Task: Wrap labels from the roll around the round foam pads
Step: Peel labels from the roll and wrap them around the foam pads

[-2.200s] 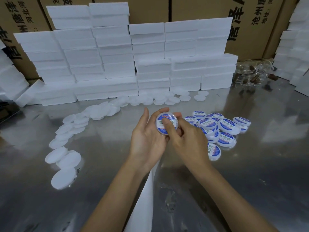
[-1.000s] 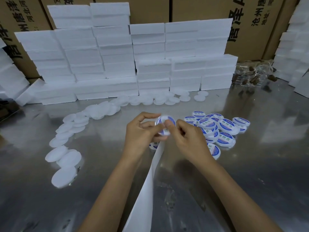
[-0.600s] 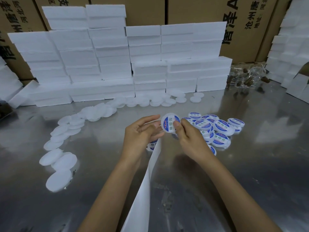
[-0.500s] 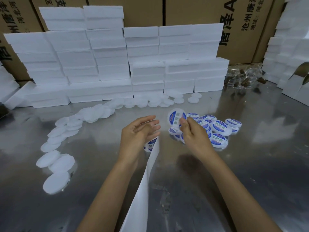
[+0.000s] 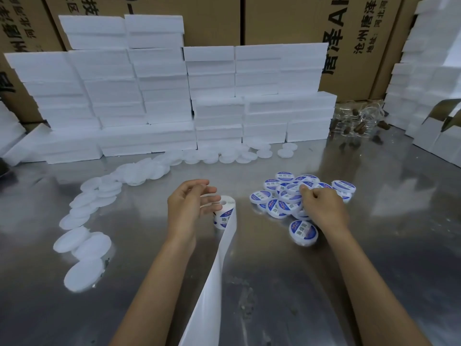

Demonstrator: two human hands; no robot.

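A: On the worktop (image 5: 374, 245), our right hand (image 5: 321, 208) rests fingers curled on the labelled pads (image 5: 284, 196); whether it grips one, we cannot tell.

B: Our left hand (image 5: 187, 208), fingers loosely spread, hovers beside the roll (image 5: 224, 216). We risk tangling its backing strip (image 5: 212, 283).

Two bare forearms reach in from the lower edge of the view, each ending in a bare hand: the left hand (image 5: 185, 211) and the right hand (image 5: 324, 208). No sleeve shows on either arm; both are uncovered from the wrist back to where the frame cuts them off. Neither hand wears a glove. No watch, band or ring can be made out on the wrists or on the fingers (image 5: 209, 189) that show. The nails look short and plain.
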